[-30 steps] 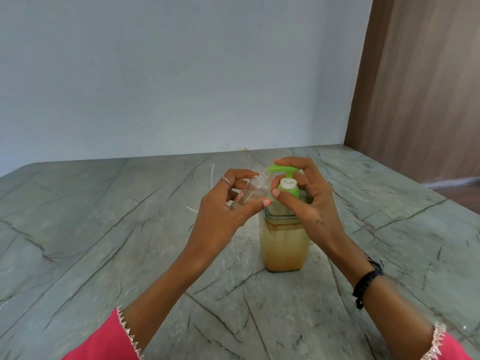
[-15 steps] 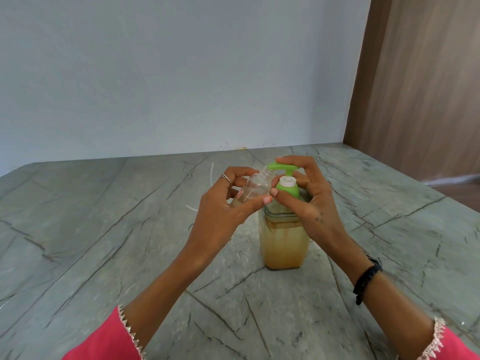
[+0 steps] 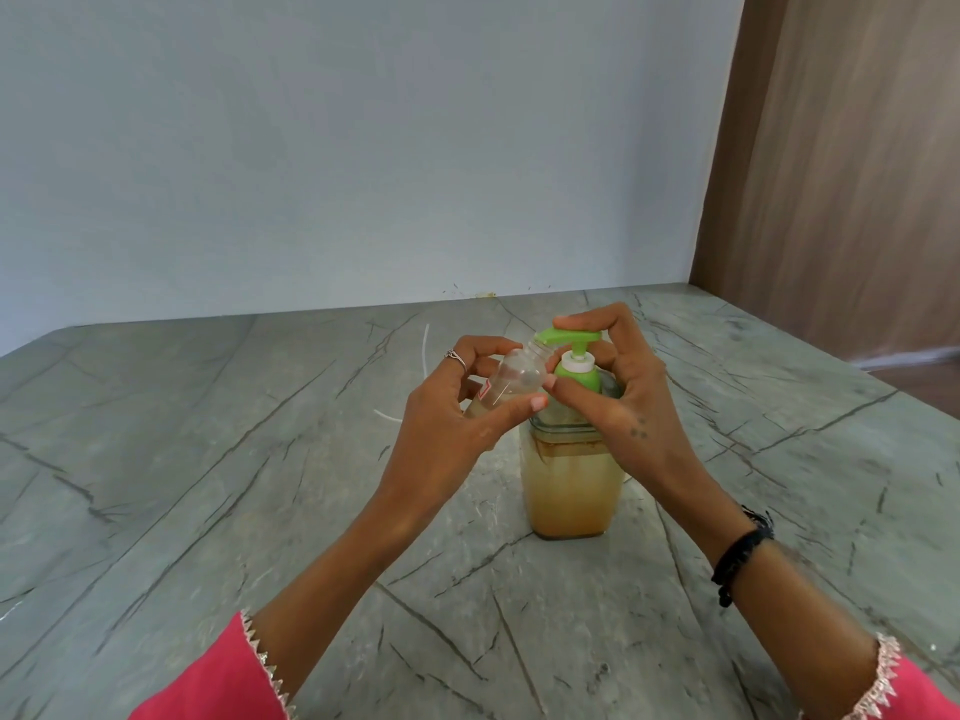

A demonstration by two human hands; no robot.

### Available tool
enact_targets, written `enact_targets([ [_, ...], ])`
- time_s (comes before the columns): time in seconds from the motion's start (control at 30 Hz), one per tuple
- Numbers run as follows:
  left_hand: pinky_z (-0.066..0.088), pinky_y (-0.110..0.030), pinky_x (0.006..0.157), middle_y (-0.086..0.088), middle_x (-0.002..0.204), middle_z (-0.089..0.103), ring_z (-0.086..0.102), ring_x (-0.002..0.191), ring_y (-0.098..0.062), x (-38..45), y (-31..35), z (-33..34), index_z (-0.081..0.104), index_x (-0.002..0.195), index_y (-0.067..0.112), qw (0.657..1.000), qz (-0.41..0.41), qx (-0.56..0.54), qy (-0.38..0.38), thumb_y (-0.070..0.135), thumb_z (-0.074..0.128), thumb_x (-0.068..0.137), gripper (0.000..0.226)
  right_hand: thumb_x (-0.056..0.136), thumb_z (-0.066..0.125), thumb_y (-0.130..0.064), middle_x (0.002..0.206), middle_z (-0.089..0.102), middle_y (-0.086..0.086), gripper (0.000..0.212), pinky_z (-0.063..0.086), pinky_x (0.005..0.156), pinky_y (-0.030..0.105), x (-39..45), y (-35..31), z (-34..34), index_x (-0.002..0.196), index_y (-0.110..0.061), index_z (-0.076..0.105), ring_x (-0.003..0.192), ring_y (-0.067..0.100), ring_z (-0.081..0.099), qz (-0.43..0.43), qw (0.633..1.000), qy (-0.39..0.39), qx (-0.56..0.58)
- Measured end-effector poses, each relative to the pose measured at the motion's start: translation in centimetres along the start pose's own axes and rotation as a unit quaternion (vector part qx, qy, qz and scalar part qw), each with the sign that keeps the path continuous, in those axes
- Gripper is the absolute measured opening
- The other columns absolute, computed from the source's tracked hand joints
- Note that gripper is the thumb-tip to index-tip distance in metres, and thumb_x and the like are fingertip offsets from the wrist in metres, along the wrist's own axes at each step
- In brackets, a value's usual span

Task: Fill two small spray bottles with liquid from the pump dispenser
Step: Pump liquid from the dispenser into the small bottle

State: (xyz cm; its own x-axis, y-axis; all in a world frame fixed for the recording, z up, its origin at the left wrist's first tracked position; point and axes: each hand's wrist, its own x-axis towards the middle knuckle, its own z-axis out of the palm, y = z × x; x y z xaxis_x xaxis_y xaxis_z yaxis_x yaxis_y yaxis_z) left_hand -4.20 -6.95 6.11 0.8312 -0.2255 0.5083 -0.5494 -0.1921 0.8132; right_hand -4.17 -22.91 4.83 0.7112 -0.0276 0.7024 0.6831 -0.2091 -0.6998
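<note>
The left hand [image 3: 447, 433] grips a small spray bottle [image 3: 511, 379], tilted so its open neck sits just under the pump dispenser [image 3: 569, 454] spout. The right hand [image 3: 618, 392] curls over the pump head, nearer the dispenser.

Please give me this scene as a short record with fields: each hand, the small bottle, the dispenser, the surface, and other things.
left hand: holds the small spray bottle, tilted, its open neck under the spout
right hand: fingers on top of the green pump head, thumb at the pump collar
small spray bottle: clear, cap off, a little liquid inside
pump dispenser: upright on the table, yellowish liquid, mostly full
table: grey stone with dark veins
other: thin white tube lying behind the hands; second bottle not visible
</note>
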Motion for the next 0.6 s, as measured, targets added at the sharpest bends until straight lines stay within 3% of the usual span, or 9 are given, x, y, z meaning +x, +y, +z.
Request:
enact_targets([
  [0.13,0.057,-0.024,0.062,0.016,0.093,0.06,0.062,0.088,-0.013,0.04,0.01,-0.08,0.052,0.098,0.04,1.0,0.001,-0.001,0.003,0.028,0.072,0.072,0.034,0.08,0.066,-0.012,0.095,0.068,-0.013,0.04,0.056,0.081,0.035,-0.13,-0.1,-0.04,0.11,-0.031,0.048,0.09,0.012,0.068,-0.006,1.0,-0.018,-0.012],
  [0.27,0.057,-0.023,0.062,0.017,0.092,0.06,0.063,0.087,-0.01,-0.07,-0.18,-0.05,0.053,0.1,0.036,1.0,-0.003,-0.006,0.003,0.03,0.072,0.071,0.035,0.08,0.065,-0.01,0.1,0.065,-0.001,0.044,0.057,0.08,0.036,-0.18,-0.18,-0.1,0.114,-0.031,0.047,0.089,0.018,0.068,-0.005,1.0,-0.021,-0.006],
  [0.43,0.057,-0.02,0.062,0.018,0.092,0.061,0.063,0.086,-0.006,-0.08,-0.02,0.0,0.052,0.098,0.04,1.0,-0.002,-0.009,0.01,0.04,0.068,0.065,0.037,0.078,0.067,-0.019,0.101,0.066,-0.004,0.044,0.055,0.086,0.044,-0.22,-0.23,-0.07,0.115,-0.032,0.049,0.092,0.016,0.067,0.004,1.0,-0.021,-0.011],
  [0.6,0.054,-0.015,0.062,0.017,0.092,0.061,0.063,0.087,-0.007,-0.07,0.11,-0.01,0.053,0.099,0.038,1.0,0.006,-0.013,0.014,0.043,0.066,0.062,0.039,0.079,0.067,-0.012,0.097,0.068,0.001,0.047,0.052,0.088,0.052,-0.24,-0.11,-0.11,0.116,-0.036,0.051,0.092,0.019,0.067,0.004,1.0,-0.021,-0.004],
])
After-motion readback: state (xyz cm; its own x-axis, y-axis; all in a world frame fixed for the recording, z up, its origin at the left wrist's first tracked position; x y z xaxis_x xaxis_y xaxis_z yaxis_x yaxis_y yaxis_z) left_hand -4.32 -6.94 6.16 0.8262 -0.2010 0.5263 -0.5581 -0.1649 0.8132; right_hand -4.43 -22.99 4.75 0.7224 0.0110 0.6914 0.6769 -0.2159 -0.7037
